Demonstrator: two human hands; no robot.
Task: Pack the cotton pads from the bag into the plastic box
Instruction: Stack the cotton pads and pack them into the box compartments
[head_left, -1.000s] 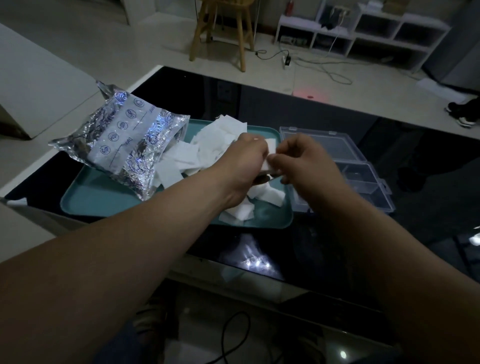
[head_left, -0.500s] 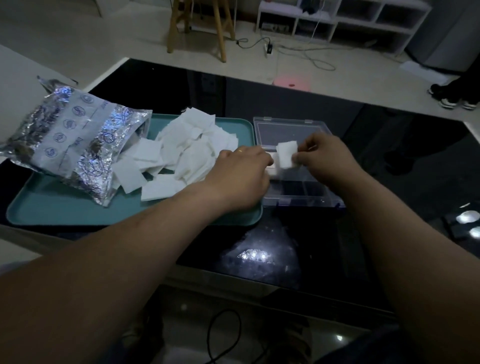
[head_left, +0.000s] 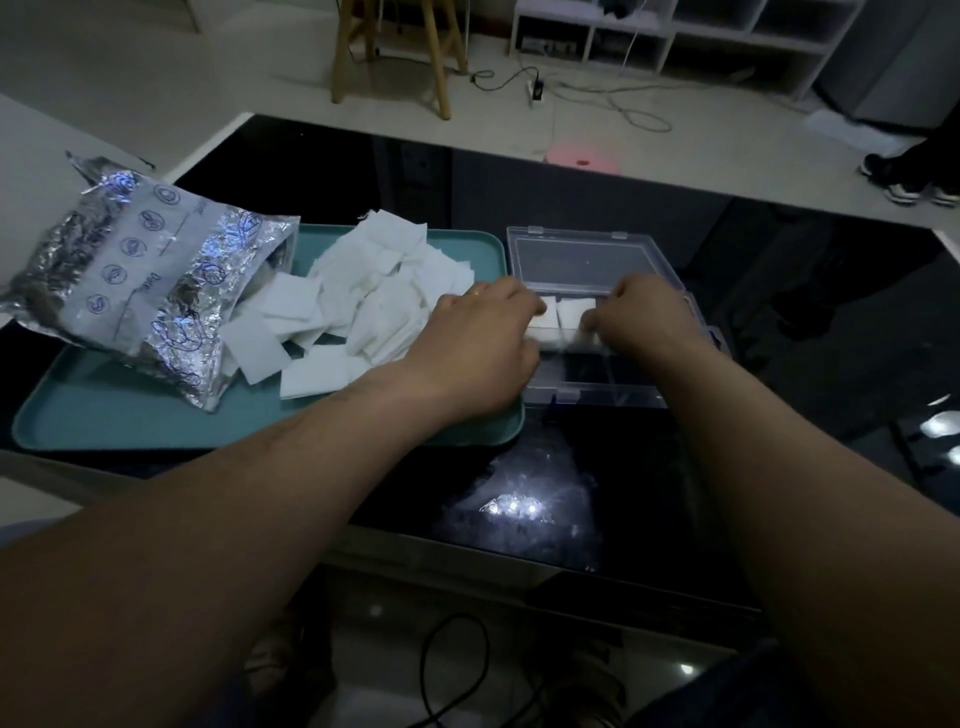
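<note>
A clear plastic box (head_left: 597, 306) is seen lying open on the dark table (head_left: 545, 493), its lid (head_left: 582, 257) folded flat behind it. Just to the left of the box, touching its side, a teal tray (head_left: 124, 415) is set. A loose heap of white cotton pads (head_left: 374, 291) is spread over the tray, and a crinkled foil bag (head_left: 135, 275) is laid at the tray's far-left end, its open mouth turned toward the box with pads spilling out.

Both hands are lowered into the box's rear compartments. The left hand (head_left: 480, 345) is reached across from over the tray's right corner, its fingers curled down at the box's left edge; whether a pad is gripped by it cannot be told. The right hand (head_left: 649, 317) is placed over the middle of the box, its fingertips (head_left: 589, 325) pinched on a white pad (head_left: 574, 314). A second pad (head_left: 545, 322) is seen lying in the box just beside it, between the two hands. The box's front compartments appear dark
</note>
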